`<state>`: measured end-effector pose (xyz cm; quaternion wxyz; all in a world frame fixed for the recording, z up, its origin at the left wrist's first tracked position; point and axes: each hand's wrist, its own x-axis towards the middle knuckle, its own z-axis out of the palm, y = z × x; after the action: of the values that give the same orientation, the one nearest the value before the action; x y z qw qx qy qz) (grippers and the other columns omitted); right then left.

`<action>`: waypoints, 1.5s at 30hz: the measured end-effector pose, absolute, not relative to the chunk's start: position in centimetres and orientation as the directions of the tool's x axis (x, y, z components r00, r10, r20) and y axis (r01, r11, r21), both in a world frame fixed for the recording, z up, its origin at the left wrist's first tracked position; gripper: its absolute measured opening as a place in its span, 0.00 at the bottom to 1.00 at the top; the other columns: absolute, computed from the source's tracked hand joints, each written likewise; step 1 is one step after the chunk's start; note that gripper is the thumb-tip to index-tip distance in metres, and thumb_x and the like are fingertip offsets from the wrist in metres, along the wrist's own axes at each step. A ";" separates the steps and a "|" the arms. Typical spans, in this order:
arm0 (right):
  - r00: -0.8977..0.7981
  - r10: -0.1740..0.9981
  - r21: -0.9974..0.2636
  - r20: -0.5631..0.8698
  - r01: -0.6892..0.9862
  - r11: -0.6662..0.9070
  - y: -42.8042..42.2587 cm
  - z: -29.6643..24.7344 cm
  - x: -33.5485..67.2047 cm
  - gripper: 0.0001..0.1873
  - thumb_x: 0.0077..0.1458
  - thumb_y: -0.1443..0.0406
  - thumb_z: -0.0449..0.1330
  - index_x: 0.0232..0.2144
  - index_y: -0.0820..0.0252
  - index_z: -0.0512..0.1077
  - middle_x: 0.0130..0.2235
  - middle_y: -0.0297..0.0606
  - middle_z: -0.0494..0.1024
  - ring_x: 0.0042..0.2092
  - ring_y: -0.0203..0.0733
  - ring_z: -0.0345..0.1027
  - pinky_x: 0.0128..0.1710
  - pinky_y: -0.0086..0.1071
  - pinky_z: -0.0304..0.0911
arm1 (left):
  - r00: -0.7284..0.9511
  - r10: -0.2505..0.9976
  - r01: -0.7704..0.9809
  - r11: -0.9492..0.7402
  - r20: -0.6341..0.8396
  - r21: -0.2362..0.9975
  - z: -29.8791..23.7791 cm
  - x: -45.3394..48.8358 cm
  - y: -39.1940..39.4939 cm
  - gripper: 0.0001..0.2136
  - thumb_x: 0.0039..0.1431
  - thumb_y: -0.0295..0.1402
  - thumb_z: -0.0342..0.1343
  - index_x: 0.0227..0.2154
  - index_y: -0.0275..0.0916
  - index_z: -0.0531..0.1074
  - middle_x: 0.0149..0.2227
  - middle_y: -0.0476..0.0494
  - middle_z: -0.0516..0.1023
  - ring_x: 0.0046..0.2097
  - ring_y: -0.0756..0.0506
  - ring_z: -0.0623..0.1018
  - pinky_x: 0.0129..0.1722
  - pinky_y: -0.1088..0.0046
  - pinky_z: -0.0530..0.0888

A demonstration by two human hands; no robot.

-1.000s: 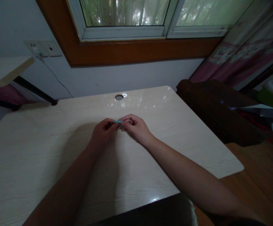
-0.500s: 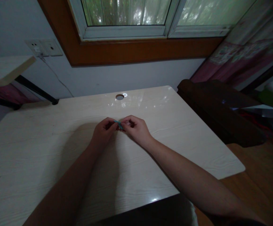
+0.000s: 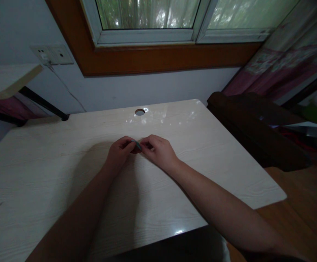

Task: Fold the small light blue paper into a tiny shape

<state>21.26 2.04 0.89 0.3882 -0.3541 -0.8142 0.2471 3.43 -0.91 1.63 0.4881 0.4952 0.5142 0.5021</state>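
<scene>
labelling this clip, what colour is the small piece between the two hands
The small piece is dull blue-green, best seen in the head view.

Left hand [image 3: 118, 150] pinched, thumb [image 3: 128, 147] opposing fingers [image 3: 125, 140], tips angled right, right hand [image 3: 161, 151] just beside it, pinched likewise, tips facing the left's, both wrists [image 3: 178, 166] fairly straight, left forearm [image 3: 76, 207] bare, slanting back-left from its hand, right forearm [image 3: 215, 196] bare, slanting back-right from its own.

Free tabletop [image 3: 210, 153] rightward (shelf [image 3: 5, 80] leftward)

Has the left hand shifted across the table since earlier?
No, not noticeably either way: the left hand sits about as near the round hole as before.
</scene>
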 end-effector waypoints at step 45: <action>-0.326 0.797 -0.750 0.508 0.287 0.596 2.3 1.1 21.5 0.05 0.59 0.62 0.62 0.33 0.57 0.76 0.30 0.35 0.76 0.31 0.36 0.69 0.31 0.29 0.64 | -0.035 0.999 0.057 -0.015 0.017 0.998 0.9 3.3 -0.5 0.08 0.51 0.37 0.64 0.29 0.38 0.78 0.28 0.48 0.79 0.34 0.48 0.76 0.39 0.72 0.71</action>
<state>21.45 2.27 1.06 0.4603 -0.3540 -0.7655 0.2774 3.30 -0.53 0.91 0.4727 0.5088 0.5189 0.4984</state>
